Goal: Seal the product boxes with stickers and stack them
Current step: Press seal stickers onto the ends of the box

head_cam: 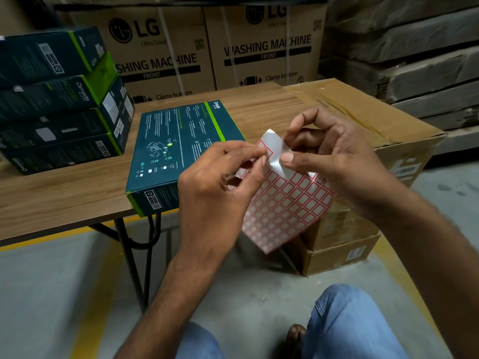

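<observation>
**Hands working a sticker off the sheet, box waiting on counter**

Both hands are hovering close together in front of the counter's (64, 187) front edge, past its right half, sharing one sticker sheet (287, 203). The L hand (220, 182) is pinching a red-bordered sticker (268, 151) at the sheet's top corner betw. thumb & forefinger, other fingers curling underneath. The R hand (334, 161) is gripping the same corner from the other side, thumb pressing on the bent-over white backing, forefinger arching above it. The rest of the sheet, a grid of white squares w/ red borders, is hanging down below the hands, over the floor.

A dark teal product box (176, 149) w/ a green stripe is lying flat on the counter, printed side up, its near end reaching the front edge; the hands are hiding its near-right corner. A stack (59, 99) of four matching boxes is sitting at the counter's left end, well apart from the flat box, top box sitting a bit askew.

A taped brown carton (363, 112) is standing just beside the counter's right end, resting on smaller cartons (339, 244) on the floor. LG washing machine cartons (166, 55) are lining the wall behind the counter's back edge. Blue jeans knees (344, 322) are showing at the bottom.
</observation>
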A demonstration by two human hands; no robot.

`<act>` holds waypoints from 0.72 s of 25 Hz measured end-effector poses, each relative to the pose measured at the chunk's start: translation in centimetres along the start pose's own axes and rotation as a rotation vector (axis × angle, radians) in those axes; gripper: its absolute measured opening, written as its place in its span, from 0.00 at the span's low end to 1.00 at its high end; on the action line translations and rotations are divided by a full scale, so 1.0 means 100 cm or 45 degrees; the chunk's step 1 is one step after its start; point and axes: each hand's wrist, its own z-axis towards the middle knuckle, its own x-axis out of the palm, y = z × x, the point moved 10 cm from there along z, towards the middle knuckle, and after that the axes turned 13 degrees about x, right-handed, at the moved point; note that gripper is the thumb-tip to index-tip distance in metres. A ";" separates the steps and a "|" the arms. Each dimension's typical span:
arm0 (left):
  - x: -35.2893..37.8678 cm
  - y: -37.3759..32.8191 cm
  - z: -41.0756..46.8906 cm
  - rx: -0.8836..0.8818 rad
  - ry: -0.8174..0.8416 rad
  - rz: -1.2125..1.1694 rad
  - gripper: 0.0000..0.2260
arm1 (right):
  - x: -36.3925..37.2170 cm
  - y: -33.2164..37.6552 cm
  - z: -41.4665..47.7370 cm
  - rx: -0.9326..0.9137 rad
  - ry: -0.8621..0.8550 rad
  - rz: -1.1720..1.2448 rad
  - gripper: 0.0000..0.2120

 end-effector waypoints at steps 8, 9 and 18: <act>0.002 0.000 -0.001 0.012 0.041 0.034 0.06 | 0.003 -0.004 0.002 0.013 -0.034 0.082 0.18; 0.002 -0.001 -0.001 0.025 0.050 0.059 0.07 | 0.003 -0.005 0.002 0.015 -0.042 0.083 0.18; 0.003 -0.009 0.003 0.079 0.046 0.254 0.05 | 0.006 -0.001 0.000 0.009 -0.066 -0.010 0.19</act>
